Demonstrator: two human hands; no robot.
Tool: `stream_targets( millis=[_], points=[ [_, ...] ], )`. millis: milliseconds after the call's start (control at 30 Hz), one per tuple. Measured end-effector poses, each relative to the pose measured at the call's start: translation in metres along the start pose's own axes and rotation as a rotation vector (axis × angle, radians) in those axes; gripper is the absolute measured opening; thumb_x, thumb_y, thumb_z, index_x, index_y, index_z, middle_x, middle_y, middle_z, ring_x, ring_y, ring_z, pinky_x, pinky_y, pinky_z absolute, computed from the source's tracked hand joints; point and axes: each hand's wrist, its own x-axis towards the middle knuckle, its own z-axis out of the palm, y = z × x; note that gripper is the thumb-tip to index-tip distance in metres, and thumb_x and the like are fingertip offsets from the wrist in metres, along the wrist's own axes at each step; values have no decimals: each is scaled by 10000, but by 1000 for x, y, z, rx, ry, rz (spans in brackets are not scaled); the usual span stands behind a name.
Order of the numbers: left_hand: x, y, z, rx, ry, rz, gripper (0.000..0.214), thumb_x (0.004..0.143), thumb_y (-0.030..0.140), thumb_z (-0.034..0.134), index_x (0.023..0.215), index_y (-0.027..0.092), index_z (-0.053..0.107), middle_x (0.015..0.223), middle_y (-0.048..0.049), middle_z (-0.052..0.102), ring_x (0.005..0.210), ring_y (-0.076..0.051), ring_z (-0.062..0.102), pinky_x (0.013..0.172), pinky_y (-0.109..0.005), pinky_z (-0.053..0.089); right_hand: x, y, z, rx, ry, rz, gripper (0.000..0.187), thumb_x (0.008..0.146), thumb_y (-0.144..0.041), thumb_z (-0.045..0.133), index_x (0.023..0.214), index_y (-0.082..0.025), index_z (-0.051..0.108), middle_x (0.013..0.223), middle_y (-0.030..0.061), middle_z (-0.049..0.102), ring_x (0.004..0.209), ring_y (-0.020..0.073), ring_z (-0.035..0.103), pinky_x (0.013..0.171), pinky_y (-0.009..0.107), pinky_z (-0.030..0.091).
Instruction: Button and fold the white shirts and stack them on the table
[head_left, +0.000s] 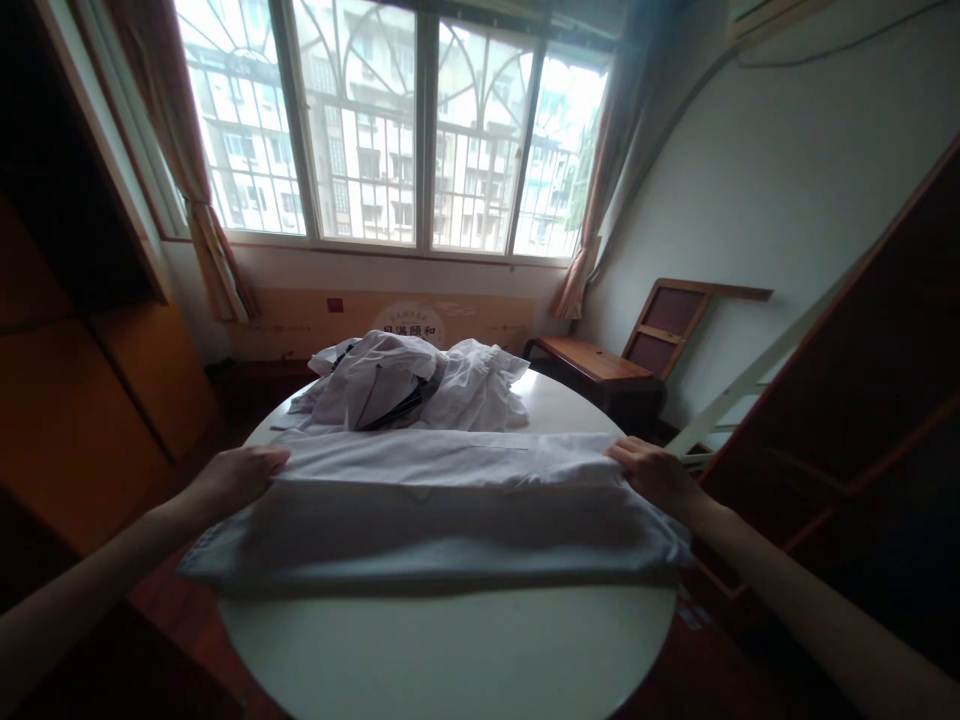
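In the head view, a white cloth [450, 530] lies across a round white table [450, 650], its left and right ends reaching past the tabletop's sides; a strip of bare white surface runs from the cloth's near edge to the table's near rim; beyond the far edge, a crumpled heap of white clothes [390, 375] sits just beside it, limiting room that way; a wooden chair [600, 360] stands past the table, to the right.

The left hand [251, 475] reaches in with knuckles up, fingers curled and pinching the cloth's far left corner; the right hand [649, 468] mirrors it, forearm slanting inward, fingers gripping the far right corner.
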Motion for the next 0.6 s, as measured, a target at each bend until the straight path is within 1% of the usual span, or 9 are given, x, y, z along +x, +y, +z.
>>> stream_targets(
  millis=[67,167,233,333,367,433,467,533,600],
  points=[
    [-4,1,7,-34,38,22,147,710,274,430,578,210,416,622,-30,533,581,-199,523,532,-280,283,-7,-3,2,4,-10,-23,244,712,-33,407,782,-168,598,814,68,607,808,192,564,694,271,411],
    [-6,0,11,-72,152,52,131,685,262,429,570,209,395,644,-28,510,570,-176,489,545,-280,305,-12,-6,6,25,-6,-25,250,671,-22,424,771,-173,597,810,68,615,807,194,563,699,274,417],
    [-6,-4,10,-101,219,77,96,665,239,421,579,209,388,683,-26,502,590,-167,480,554,-274,322,-11,-6,5,53,-6,-15,259,660,-24,424,775,-173,602,815,71,620,803,193,567,708,277,422],
    [-5,-9,5,-150,241,93,79,666,216,391,588,210,378,698,-19,487,581,-152,461,550,-266,335,-8,-4,-1,108,-7,2,259,668,-42,413,774,-175,608,813,71,626,806,192,580,736,283,428],
    [-7,-9,3,-163,257,101,93,678,212,376,585,210,378,699,-23,483,580,-152,457,556,-269,343,-8,-4,-4,128,9,21,255,676,-54,412,778,-177,610,816,71,630,810,195,585,740,286,430],
    [-11,-9,-1,-191,337,97,122,709,220,354,594,213,394,714,-39,483,610,-166,467,599,-284,372,-8,-4,-8,173,82,100,236,708,-96,412,803,-180,610,842,76,640,820,206,594,729,293,438],
    [-13,-8,-4,-211,399,61,128,724,237,352,612,216,413,730,-48,488,640,-179,480,630,-293,387,-9,-4,-10,200,127,154,229,728,-124,410,826,-179,609,865,82,643,826,214,598,720,298,443],
    [-18,-5,-8,-266,524,-78,129,741,289,365,702,222,468,773,-60,516,706,-208,513,681,-308,405,-11,-5,-12,256,211,259,221,762,-188,405,857,-172,603,900,98,646,836,230,605,705,311,450],
    [-22,-3,-10,-338,582,-209,188,747,327,374,835,228,507,831,-64,557,753,-227,545,694,-308,415,-13,-5,-13,298,250,309,224,762,-219,405,864,-170,598,910,104,647,842,241,607,714,327,454]
  ],
)
